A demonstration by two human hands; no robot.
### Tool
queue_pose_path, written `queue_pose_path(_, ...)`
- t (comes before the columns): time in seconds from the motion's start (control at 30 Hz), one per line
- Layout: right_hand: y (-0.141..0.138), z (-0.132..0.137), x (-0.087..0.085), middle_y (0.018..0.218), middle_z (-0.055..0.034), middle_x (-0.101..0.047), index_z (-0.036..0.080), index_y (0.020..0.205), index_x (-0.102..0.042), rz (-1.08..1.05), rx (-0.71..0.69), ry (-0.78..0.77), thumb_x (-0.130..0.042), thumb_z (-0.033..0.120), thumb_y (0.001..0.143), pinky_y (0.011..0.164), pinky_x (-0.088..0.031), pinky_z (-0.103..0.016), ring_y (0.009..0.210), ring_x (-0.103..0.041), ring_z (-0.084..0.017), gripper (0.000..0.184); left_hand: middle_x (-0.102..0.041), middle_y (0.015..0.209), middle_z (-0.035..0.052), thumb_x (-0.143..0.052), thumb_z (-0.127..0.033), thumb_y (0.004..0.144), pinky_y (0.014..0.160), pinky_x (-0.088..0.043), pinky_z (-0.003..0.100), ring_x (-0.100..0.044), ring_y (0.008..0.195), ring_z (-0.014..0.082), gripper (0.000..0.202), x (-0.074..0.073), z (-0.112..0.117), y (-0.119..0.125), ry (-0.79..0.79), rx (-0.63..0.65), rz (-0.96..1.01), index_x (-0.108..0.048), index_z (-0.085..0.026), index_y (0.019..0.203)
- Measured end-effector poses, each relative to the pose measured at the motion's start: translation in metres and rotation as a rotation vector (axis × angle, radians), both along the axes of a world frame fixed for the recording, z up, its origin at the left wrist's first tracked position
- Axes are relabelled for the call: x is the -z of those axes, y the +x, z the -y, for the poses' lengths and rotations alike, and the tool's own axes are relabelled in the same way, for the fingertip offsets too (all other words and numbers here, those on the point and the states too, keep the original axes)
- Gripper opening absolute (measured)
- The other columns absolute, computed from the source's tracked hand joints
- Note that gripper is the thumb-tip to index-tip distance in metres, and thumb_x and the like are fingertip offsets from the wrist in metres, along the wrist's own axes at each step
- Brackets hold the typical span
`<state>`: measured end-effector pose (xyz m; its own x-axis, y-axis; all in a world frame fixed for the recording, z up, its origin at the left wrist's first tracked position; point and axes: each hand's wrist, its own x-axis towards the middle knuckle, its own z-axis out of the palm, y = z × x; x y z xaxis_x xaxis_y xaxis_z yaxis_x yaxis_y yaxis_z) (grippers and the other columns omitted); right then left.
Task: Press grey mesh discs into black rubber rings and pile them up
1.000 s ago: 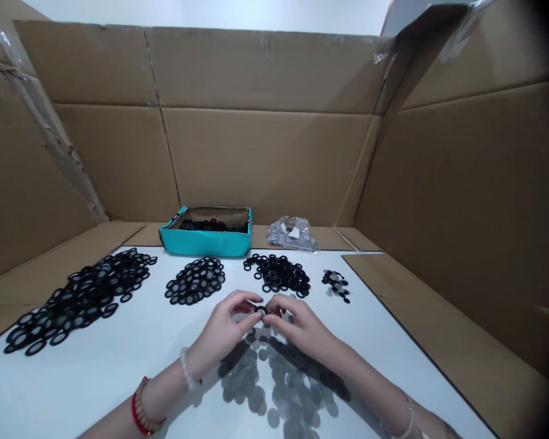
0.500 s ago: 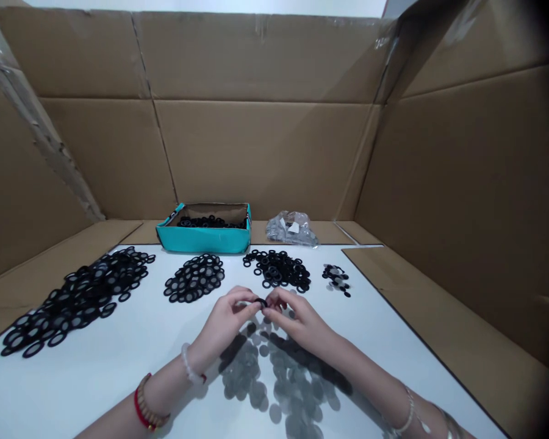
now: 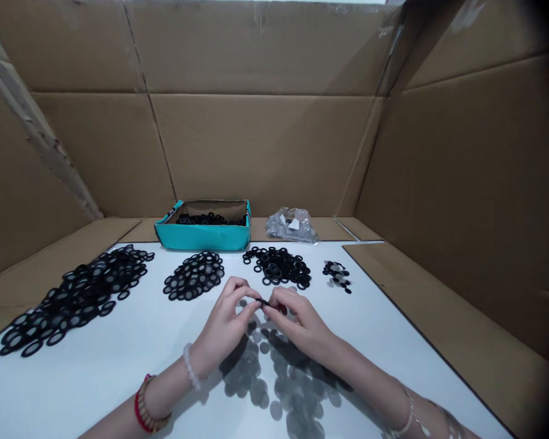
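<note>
Wears a whitish, beaded bracelet (image 3: 191,367) just behind the left hand (image 3: 225,323). Carries higher on the same arm (image 3: 171,387) a string of brown beads (image 3: 144,410), with a red band (image 3: 138,406) against it and a gold bead (image 3: 154,430) at its lower edge. Shows, well behind the right hand (image 3: 304,323), a thin pale bracelet (image 3: 410,414) with a small drop-shaped charm (image 3: 424,430), then another pale band (image 3: 451,425), too blurred to make out.

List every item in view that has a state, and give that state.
Left hand: pinching the black ring
Right hand: pinching the same ring
Black ring: held nearly edge-on; centre not visible
Teal box: open-topped, holding black rings
Clear plastic bag: crumpled, with grey contents; open or sealed, cannot tell
Large left ring heap: spread out, overlapping
Grey discs: loose, scattered, partly overlapping, partly in shadow
</note>
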<state>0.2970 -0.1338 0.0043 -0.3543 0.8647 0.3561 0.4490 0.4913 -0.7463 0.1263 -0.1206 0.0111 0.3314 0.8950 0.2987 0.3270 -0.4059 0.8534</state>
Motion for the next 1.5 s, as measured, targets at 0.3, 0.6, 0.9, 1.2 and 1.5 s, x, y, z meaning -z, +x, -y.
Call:
queue_pose_path(0.3,0.0043,-0.0065,0.0034,0.071,0.0014,-0.049,0.019,0.074,-0.048,-0.049,-0.093,-0.123,-0.041,0.026,0.092,0.062,-0.035,-0.024,0.067,-0.046,-0.013,0.020,-0.051,0.085,0.0040,-0.058,-0.029,0.078,0.071,-0.043,0.025,-0.051,0.082,0.0175,0.013,0.0018,0.0003,-0.0003,-0.271,0.107,0.118,-0.057,-0.016,0.075)
queue_pose_path(0.6,0.0046,-0.0018,0.0026,0.069,0.0010,-0.045,0.019,0.070,-0.042,0.059,-0.134,-0.006,-0.041,0.025,0.092,0.060,-0.033,-0.026,0.065,-0.041,-0.014,0.023,-0.052,0.086,0.0039,-0.056,-0.021,0.078,0.077,-0.041,0.029,-0.052,0.085,0.0184,0.008,0.0034,0.0000,-0.0042,-0.045,0.046,-0.014,-0.061,-0.018,0.072)
queue_pose_path(0.9,0.0066,-0.0042,-0.0001,0.075,0.0010,-0.049,0.020,0.079,-0.048,-0.018,-0.159,-0.124,-0.043,0.028,0.092,0.062,-0.036,-0.024,0.068,-0.046,-0.013,0.016,-0.052,0.069,0.0010,-0.061,-0.034,0.075,0.063,-0.040,0.025,-0.051,0.067,0.0146,0.021,0.0003,0.0006,-0.0024,-0.452,0.096,0.245,-0.058,-0.015,0.067)
queue_pose_path(1.2,0.0001,-0.0010,0.0051,0.065,0.0028,-0.043,0.019,0.063,-0.039,0.008,-0.059,-0.031,-0.044,0.024,0.089,0.060,-0.032,-0.024,0.063,-0.041,-0.013,0.027,-0.052,0.078,0.0033,-0.062,-0.028,0.072,0.067,-0.042,0.026,-0.052,0.077,0.0174,0.014,-0.0002,0.0022,0.0032,-0.229,-0.003,0.150,-0.061,-0.016,0.066)
queue_pose_path(1.5,0.0034,-0.0059,0.0062,0.068,0.0025,-0.044,0.019,0.070,-0.043,-0.104,-0.127,-0.209,-0.041,0.032,0.092,0.061,-0.033,-0.024,0.065,-0.043,-0.013,0.026,-0.055,0.074,0.0022,-0.059,-0.032,0.077,0.069,-0.043,0.027,-0.053,0.073,0.0155,0.020,0.0029,0.0009,-0.0014,-0.465,0.101,0.301,-0.061,-0.014,0.068)
